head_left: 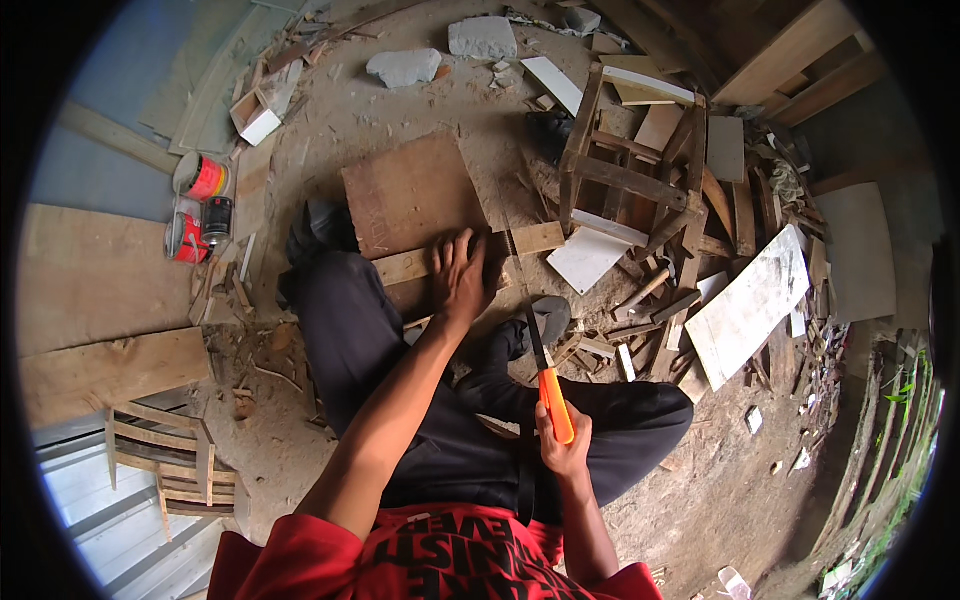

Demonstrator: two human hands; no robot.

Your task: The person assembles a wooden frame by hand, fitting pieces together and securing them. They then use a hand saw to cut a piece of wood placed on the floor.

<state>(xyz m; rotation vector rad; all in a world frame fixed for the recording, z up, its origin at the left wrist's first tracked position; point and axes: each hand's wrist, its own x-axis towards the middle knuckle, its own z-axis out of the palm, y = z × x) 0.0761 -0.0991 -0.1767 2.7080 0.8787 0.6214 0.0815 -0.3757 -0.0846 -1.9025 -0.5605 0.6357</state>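
Note:
My right hand (pixel 564 440) is closed round the orange handle of a hand saw (pixel 538 345). The saw's dark, narrow blade points away from me and crosses a wooden strip (pixel 540 238) near its right end. My left hand (pixel 464 275) presses down on the strip, its fingers laid over the wood. Part of the strip is hidden beneath that hand. Beyond it lies a square brown board (pixel 412 190), touching or close to the strip. Whether the blade has cut into the wood is too small to tell.
A wooden stool frame (pixel 635 180) lies at the right, beside a heap of offcuts. A hammer (pixel 643 293) and a white panel (pixel 750 305) rest among the scraps. Paint cans (pixel 203 178) stand at the left. Two stone blocks (pixel 482 38) sit at the far side.

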